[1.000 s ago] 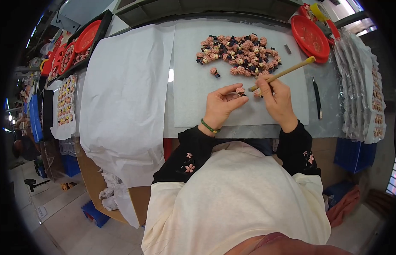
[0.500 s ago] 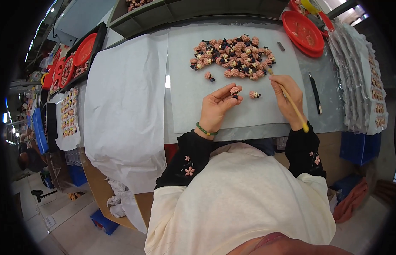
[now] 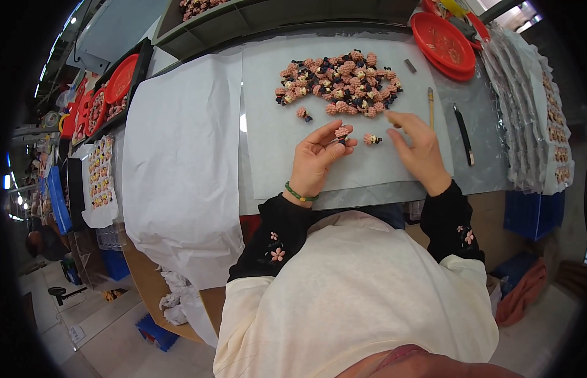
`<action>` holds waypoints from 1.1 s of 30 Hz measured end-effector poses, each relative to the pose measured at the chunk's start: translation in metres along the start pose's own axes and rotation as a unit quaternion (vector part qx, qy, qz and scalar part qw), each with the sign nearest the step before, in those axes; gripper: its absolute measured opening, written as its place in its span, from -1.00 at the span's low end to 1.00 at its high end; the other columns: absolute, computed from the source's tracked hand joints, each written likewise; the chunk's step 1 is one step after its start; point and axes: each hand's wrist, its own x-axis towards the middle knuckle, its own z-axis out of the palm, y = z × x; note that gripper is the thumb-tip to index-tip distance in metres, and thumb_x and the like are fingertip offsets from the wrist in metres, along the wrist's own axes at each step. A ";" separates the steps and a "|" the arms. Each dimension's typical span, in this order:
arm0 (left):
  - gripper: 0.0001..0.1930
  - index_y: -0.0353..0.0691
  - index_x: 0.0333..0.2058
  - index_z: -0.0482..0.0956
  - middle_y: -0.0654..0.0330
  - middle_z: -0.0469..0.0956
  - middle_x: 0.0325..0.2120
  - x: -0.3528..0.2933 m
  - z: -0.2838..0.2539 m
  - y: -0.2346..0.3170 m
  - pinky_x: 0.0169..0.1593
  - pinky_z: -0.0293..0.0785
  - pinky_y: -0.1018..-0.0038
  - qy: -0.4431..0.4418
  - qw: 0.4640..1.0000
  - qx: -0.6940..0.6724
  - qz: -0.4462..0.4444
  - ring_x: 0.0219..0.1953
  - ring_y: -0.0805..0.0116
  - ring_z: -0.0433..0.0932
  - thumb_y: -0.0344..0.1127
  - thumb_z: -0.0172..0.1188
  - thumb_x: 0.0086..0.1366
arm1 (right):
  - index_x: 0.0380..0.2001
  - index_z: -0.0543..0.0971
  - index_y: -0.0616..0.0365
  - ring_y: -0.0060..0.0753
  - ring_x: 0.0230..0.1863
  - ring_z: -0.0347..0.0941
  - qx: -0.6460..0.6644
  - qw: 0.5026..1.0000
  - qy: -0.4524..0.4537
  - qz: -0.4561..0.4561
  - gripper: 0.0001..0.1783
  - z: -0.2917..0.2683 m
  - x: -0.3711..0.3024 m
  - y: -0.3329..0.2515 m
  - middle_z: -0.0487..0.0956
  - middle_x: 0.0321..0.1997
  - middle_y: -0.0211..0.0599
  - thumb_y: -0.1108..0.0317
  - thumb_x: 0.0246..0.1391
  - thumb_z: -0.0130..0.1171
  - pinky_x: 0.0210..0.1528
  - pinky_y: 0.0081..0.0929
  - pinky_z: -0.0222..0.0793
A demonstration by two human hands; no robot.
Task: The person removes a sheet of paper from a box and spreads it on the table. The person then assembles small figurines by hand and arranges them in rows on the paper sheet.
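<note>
Between the thumb and fingers of my left hand (image 3: 316,159) is a small figurine (image 3: 341,134) with curly pink hair and a dark lower part. My right hand (image 3: 422,150) is beside it, fingers apart and holding nothing. A second figurine (image 3: 371,139) lies on the white paper (image 3: 281,164) between the two hands. Another one (image 3: 303,114) lies just beyond my left hand. Farther off spreads a heap of the same pink-haired figurines (image 3: 344,82). The wooden-handled brush (image 3: 431,110) lies on the paper's right side, past my right hand.
A black pen-like tool (image 3: 464,135) and a small grey bar (image 3: 410,65) lie at the right. Red round trays (image 3: 446,41) stand at the back right, near stacked clear blister trays (image 3: 517,113). A grey-green crate (image 3: 268,22) borders the far edge. White sheeting (image 3: 183,151) covers the left.
My right hand has let go of the brush, which now lies on the paper, and has moved a little toward my left hand. The left hand keeps its figurine.
</note>
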 end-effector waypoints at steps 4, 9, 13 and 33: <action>-0.55 -0.37 0.02 0.25 0.00 0.37 -0.08 0.001 0.001 -0.001 -0.07 0.42 0.41 -0.014 1.000 -0.027 -0.001 -0.13 0.20 0.45 -0.58 0.04 0.11 | -0.25 0.50 0.20 -0.23 -0.30 0.42 -0.010 0.998 -0.056 -0.013 -0.67 0.020 -0.006 -0.009 0.50 -0.36 -0.21 0.49 -0.21 0.19 -0.29 -0.46 0.34; -0.56 -0.36 0.01 0.25 0.00 0.37 -0.07 0.000 0.001 -0.001 -0.08 0.42 0.41 -0.017 1.000 -0.023 -0.001 -0.12 0.20 0.45 -0.58 0.03 0.11 | -0.34 0.52 0.22 -0.29 -0.35 0.44 0.005 1.000 -0.026 -0.015 -0.76 0.026 -0.009 -0.007 0.50 -0.39 -0.25 0.45 -0.19 0.20 -0.34 -0.49 0.34; -0.58 -0.37 0.00 0.26 -0.01 0.37 -0.08 -0.001 0.001 0.000 -0.09 0.42 0.42 -0.011 1.000 0.000 0.003 -0.14 0.21 0.46 -0.58 0.03 0.12 | -0.35 0.52 0.22 -0.50 -0.38 0.47 0.214 0.968 0.010 0.130 -0.80 0.027 -0.009 -0.017 0.51 -0.42 -0.35 0.43 -0.13 0.20 -0.41 -0.62 0.36; -0.76 -0.34 -0.17 0.39 0.28 0.42 -0.43 0.000 -0.001 -0.004 -0.40 0.29 0.67 -0.024 0.998 0.010 -0.062 -0.46 0.58 0.33 -0.35 0.01 0.22 | -0.18 0.42 0.32 -0.54 -0.26 0.41 0.375 0.914 0.006 0.153 -0.65 0.048 -0.022 -0.031 0.44 -0.23 -0.28 0.58 -0.12 0.16 -0.20 -0.64 0.37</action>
